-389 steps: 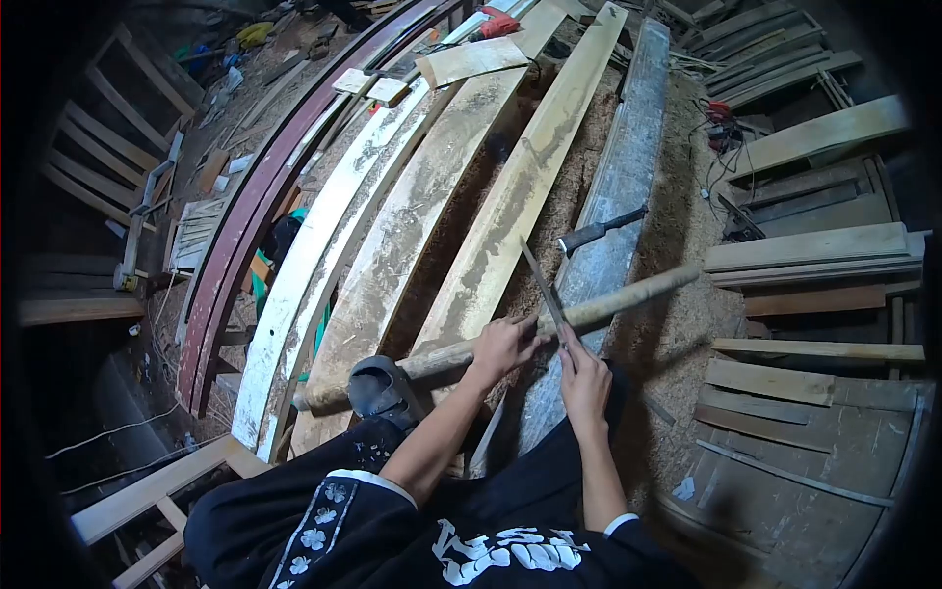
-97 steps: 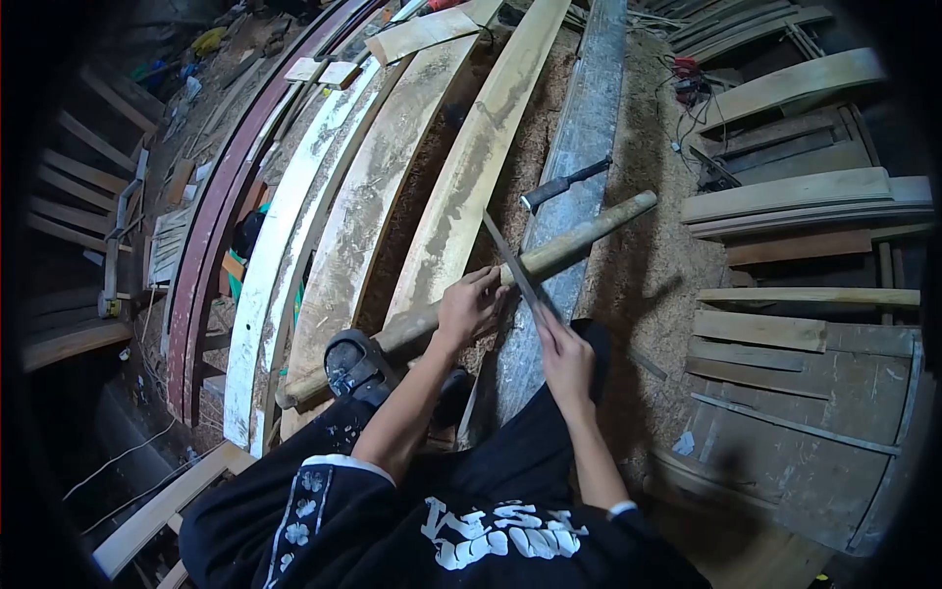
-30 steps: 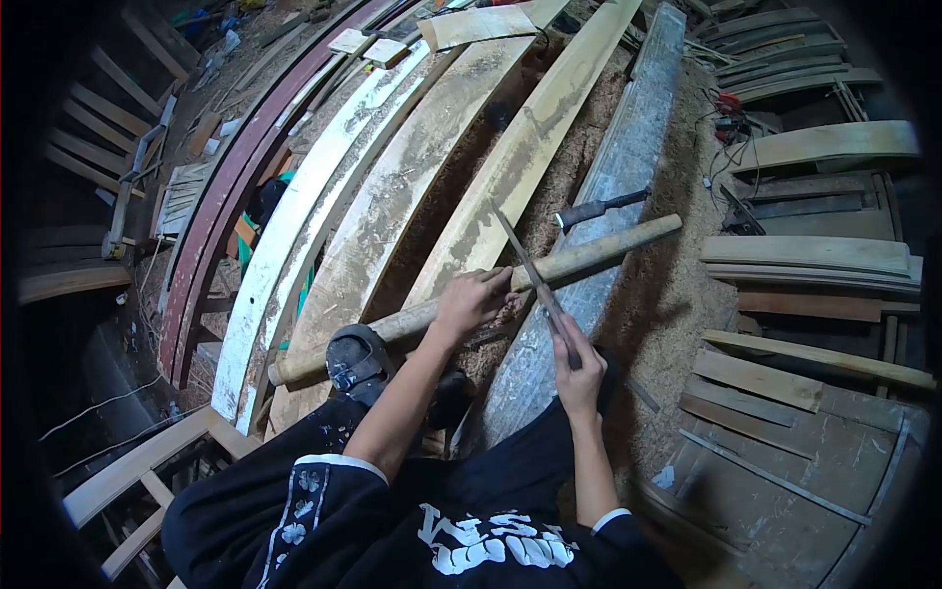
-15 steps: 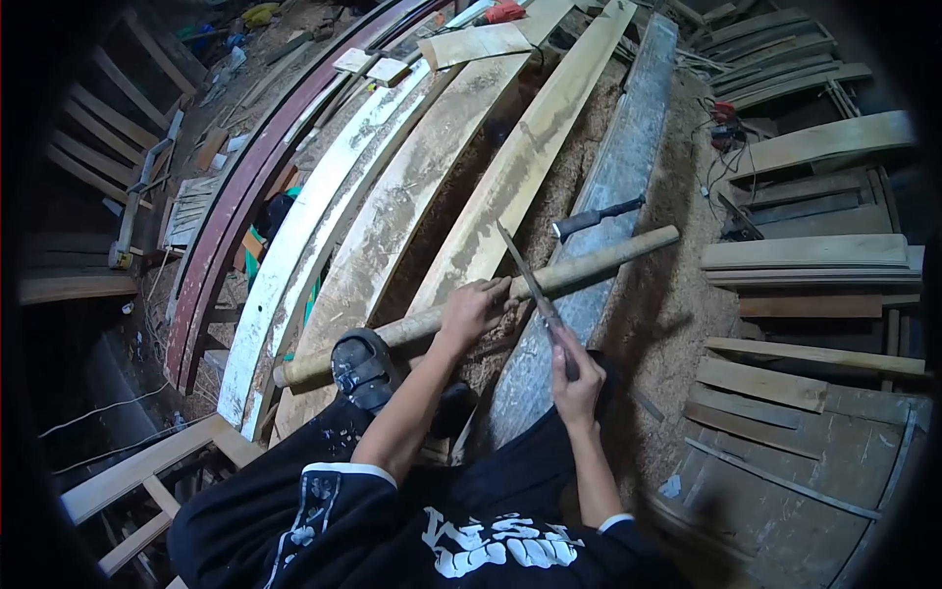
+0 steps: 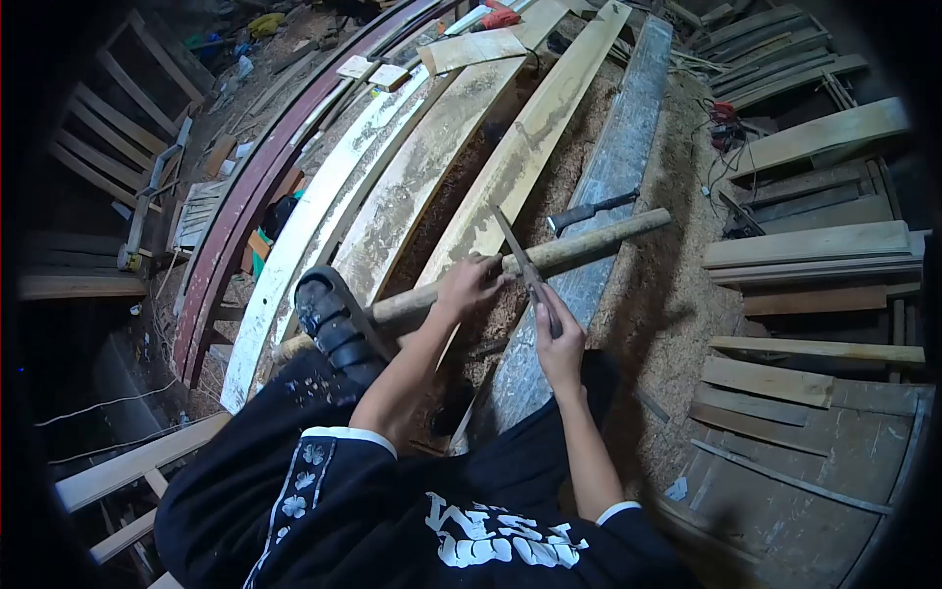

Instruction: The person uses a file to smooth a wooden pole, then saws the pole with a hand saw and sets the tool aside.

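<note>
A round wooden pole [image 5: 599, 237] lies slantwise across several long boards. My left hand [image 5: 471, 287] is wrapped over the pole near its middle. In my right hand [image 5: 559, 339] is the handle of a long narrow saw-like tool [image 5: 518, 249], whose blade crosses the pole just right of my left hand and points up and away. A chisel-like tool with a dark handle [image 5: 594, 210] rests on the grey weathered board [image 5: 628, 128], just beyond the pole. My sandaled foot [image 5: 339, 319] is over the pole's left part.
White board [image 5: 324, 211], dark red curved beams [image 5: 231, 221] and pale boards [image 5: 559, 93] run away from me. Stacked planks [image 5: 805, 250] stand at the right, with a red tool [image 5: 724, 113] and cable behind. A wooden frame [image 5: 147, 471] is at lower left.
My left foot has shifted left and up onto the pole. The pole's right end and the blade have moved slightly left, and my right hand has moved a little left and up.
</note>
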A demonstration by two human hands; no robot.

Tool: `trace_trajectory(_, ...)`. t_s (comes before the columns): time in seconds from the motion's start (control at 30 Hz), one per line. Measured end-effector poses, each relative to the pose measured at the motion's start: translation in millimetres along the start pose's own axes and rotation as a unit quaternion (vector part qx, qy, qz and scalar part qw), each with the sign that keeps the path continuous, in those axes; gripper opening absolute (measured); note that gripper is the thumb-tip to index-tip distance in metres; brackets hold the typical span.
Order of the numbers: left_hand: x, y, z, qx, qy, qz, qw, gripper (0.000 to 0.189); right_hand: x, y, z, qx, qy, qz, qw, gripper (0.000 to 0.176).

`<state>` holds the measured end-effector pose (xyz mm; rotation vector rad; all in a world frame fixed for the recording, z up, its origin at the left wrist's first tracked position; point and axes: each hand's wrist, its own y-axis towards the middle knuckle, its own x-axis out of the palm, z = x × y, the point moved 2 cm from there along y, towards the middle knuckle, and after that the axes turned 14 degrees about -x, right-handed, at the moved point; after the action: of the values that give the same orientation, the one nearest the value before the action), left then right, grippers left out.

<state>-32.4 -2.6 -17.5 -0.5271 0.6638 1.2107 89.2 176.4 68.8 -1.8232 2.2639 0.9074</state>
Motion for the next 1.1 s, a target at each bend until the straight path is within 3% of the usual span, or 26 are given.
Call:
trace_trajectory(0.1,2.2,4.4,-6.6,0.023,0.019,0.016,0.999,0.045,0.1,-4.8,4.2,0.014,0.009,0.045,0.999,0.035)
trace_trajectory(0.2,-3.4,4.2,-7.7,0.062,-0.002,0.03,0.998,0.044,-13.7,-14.7,-18.4,0.0,-0.027,0.023,0.999,0.034)
trace_trajectory(0.33,-0.6,-1.8,9.2,-0.026,0.007,0.024,0.999,0.045,-28.4,-38.1,-25.9,0.001,-0.055,0.006,0.998,0.031)
trace_trajectory(0.43,-3.7,-7.0,13.3,-0.028,-0.008,0.067,0.997,0.047,-4.8,-7.3,-6.3,0.043,-0.036,0.007,0.998,0.032)
trace_trajectory(0.5,-14.2,-0.4,12.8,-0.016,-0.019,0.014,1.0,0.047,-7.5,-10.0,-10.6,0.031,-0.031,-0.006,0.999,0.033)
trace_trajectory(0.63,0.7,-10.0,14.6,-0.015,-0.013,0.058,0.998,0.046,-2.4,-8.7,-6.4,-0.008,-0.047,0.003,0.999,0.032)
trace_trajectory(0.7,7.6,-16.7,8.5,-0.028,0.001,0.043,0.999,0.046,12.3,-0.2,-0.4,0.046,-0.053,0.046,0.996,0.031)
trace_trajectory(0.77,0.7,-9.9,1.7,0.035,0.005,0.045,0.998,0.047,0.0,-14.4,-6.2,0.011,-0.052,0.036,0.998,0.03)
trace_trajectory(0.83,-8.7,3.1,6.4,0.024,-0.001,0.049,0.999,0.046,-29.3,-40.8,-14.4,0.073,-0.035,0.016,0.997,0.03)
trace_trajectory(0.9,-3.2,-5.7,9.7,0.016,0.001,0.043,0.999,0.045,-45.7,-50.8,-35.6,0.034,0.003,0.026,0.999,0.03)
trace_trajectory(0.93,-0.8,-8.4,11.5,-0.016,0.005,0.039,0.999,0.042,-41.4,-54.5,-32.8,0.026,-0.024,0.027,0.999,0.031)
trace_trajectory(1.03,-2.8,-6.3,10.4,0.02,-0.02,0.07,0.997,0.041,-5.6,-34.1,-16.0,0.036,-0.058,0.032,0.997,0.033)
trace_trajectory(1.07,-3.7,-1.0,6.5,-0.046,-0.001,0.036,0.998,0.038,-7.4,-32.8,-11.1,0.033,-0.055,0.023,0.998,0.034)
trace_trajectory(1.1,-2.7,-1.1,7.1,-0.042,-0.002,0.038,0.998,0.038,-9.0,-31.0,-9.4,0.032,-0.051,0.016,0.998,0.034)
